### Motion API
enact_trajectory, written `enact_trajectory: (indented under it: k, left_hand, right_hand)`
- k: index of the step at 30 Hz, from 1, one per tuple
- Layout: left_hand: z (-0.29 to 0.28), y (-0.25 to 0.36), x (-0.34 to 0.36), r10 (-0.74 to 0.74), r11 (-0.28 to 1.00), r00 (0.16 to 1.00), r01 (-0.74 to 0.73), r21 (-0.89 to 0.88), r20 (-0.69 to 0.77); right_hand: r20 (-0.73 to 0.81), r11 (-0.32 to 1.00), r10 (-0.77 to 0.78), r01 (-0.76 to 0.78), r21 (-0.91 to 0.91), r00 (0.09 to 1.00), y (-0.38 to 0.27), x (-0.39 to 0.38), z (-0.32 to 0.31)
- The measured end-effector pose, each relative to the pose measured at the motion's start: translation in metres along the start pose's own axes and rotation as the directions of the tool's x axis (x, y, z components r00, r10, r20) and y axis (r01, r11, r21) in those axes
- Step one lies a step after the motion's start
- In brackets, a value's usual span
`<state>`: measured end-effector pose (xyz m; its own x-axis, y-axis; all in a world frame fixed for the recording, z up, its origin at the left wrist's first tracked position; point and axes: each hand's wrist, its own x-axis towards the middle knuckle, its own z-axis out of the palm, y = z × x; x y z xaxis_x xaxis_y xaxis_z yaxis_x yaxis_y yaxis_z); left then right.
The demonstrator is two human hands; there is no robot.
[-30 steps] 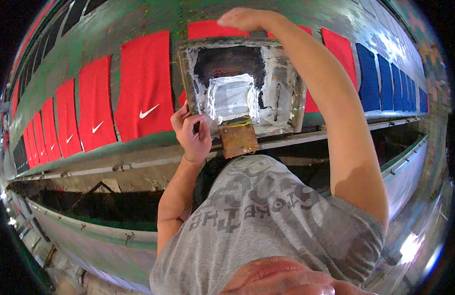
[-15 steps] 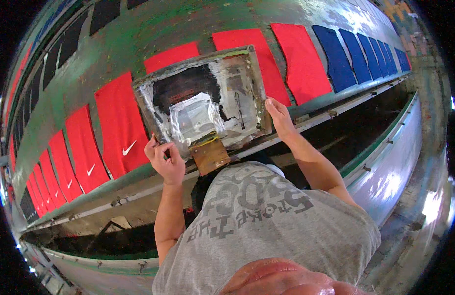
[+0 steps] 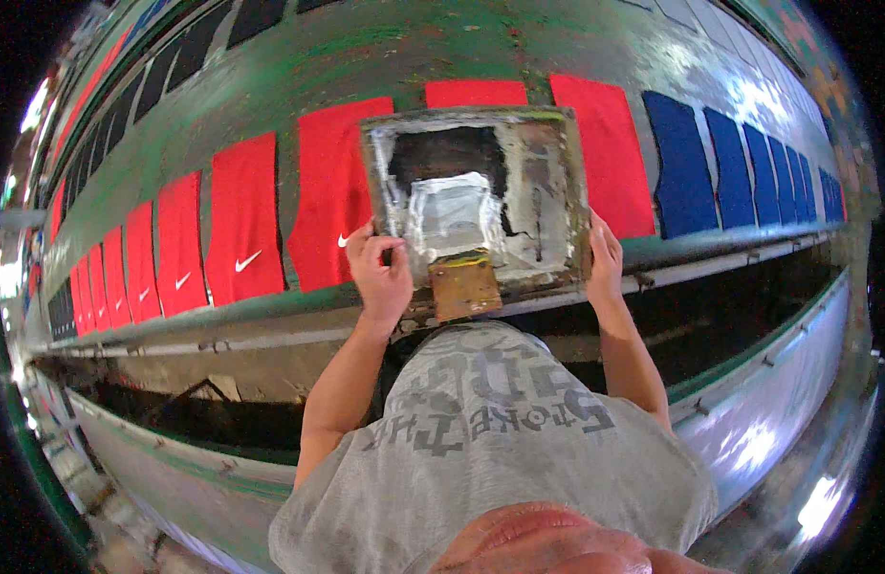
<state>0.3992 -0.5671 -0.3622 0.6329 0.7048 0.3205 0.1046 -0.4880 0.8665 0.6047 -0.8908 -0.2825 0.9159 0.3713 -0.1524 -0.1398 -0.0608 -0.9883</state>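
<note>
A screen-printing frame (image 3: 546, 201), smeared with white, grey and black, is held up over the long table's near side. Its left edge is gripped by my left hand (image 3: 383, 277), with the fingers curled. My right hand (image 3: 605, 260) is closed on the right edge. A brown wooden block (image 3: 465, 292) with a yellow strip juts from the frame's near edge; how it is fixed there I cannot tell. Behind the frame, red cloth pieces (image 3: 332, 182) lie partly hidden. One of them shows part of a white curved print beside my left hand.
More red cloth pieces (image 3: 241, 206) with white curved prints run in a row to the left. Dark blue pieces (image 3: 686, 172) lie to the right on the green table (image 3: 414, 57). A metal rail (image 3: 261, 340) follows its near edge. Behind me stands another long table (image 3: 739, 421).
The view has turned and shifted along the table. The frame, tilted before, now sits straighter and in front of different red pieces; both hands have kept their grip on it.
</note>
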Motion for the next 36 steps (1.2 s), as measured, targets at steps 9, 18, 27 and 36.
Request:
enact_trajectory:
  k: [9,18,27,36]
  left_hand:
    - [0.010,0.005,-0.006,-0.022,1.000,1.000,0.022,-0.016,-0.013]
    - [0.012,-0.001,-0.007,-0.127,0.991,0.991,0.125,-0.056,-0.033]
    - [0.016,-0.003,-0.006,-0.127,0.992,0.991,0.126,-0.030,-0.028]
    - [0.018,-0.004,-0.004,-0.137,0.990,0.990,0.138,-0.020,0.040]
  right_hand:
    - [-0.011,0.997,0.005,-0.006,-0.080,1.000,0.001,0.004,-0.006]
    - [0.006,0.986,-0.021,0.022,-0.165,1.000,0.001,0.005,-0.004]
    - [-0.005,0.965,-0.025,0.023,-0.261,1.000,0.008,0.009,-0.013]
    - [0.011,0.679,-0.201,0.148,-0.720,0.979,-0.015,0.008,0.004]
